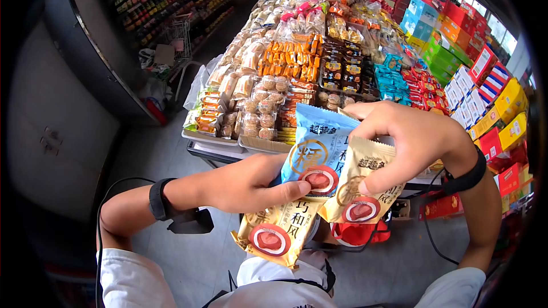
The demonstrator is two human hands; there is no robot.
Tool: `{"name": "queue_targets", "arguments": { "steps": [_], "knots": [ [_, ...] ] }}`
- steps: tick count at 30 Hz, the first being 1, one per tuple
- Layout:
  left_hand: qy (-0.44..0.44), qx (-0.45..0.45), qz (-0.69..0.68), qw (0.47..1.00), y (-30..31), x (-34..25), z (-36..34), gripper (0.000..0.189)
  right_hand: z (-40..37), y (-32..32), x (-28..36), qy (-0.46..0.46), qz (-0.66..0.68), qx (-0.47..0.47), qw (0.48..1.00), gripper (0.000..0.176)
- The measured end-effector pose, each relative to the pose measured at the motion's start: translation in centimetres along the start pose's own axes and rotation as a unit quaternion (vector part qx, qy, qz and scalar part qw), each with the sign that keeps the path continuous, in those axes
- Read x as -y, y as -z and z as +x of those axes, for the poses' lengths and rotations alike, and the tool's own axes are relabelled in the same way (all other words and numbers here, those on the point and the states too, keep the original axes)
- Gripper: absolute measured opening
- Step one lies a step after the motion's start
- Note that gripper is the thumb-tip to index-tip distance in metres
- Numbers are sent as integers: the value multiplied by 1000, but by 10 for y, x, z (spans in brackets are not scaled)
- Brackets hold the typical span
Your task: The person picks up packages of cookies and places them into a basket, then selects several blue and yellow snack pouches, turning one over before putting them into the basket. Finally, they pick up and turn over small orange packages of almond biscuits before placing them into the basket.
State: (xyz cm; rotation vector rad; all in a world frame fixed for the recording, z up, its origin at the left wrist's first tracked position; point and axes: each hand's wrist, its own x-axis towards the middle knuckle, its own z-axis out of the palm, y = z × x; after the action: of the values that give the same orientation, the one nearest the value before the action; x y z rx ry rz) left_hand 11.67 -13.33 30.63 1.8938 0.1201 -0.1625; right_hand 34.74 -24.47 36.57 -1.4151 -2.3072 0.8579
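Note:
My left hand (pixel 251 182) is closed on a blue snack packet (pixel 311 148), thumb across its front. Below that hand hangs a gold snack packet (pixel 277 231), which it seems to grip as well; the packet's upper part is hidden behind the fingers. My right hand (pixel 414 134) pinches another gold snack packet (pixel 362 185) by its right side, overlapping the blue one's lower right edge. Each packet carries dark printed characters and a picture of a round filled sweet. Something pale shows behind the right fingers, too covered to make out.
A long display table (pixel 214 151) of bagged snacks begins just beyond my hands. Stacked cartons (pixel 456 28) line the right side. At the left are a dark panel (pixel 63 80), a shopping cart (pixel 180 37) and bottle shelves (pixel 148 0). A red bag (pixel 362 232) sits below my hands.

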Motion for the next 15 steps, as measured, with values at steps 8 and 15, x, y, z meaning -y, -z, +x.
{"name": "queue_targets", "arguments": {
  "steps": [8,15],
  "knots": [
    [-5,15,-33,999,1,11,7,43,-1,1,-12,-42,-3,32,999,51],
    [-6,17,-55,998,1,12,7,45,-1,0,-18,-31,-16,34,999,54]
  ]
}}
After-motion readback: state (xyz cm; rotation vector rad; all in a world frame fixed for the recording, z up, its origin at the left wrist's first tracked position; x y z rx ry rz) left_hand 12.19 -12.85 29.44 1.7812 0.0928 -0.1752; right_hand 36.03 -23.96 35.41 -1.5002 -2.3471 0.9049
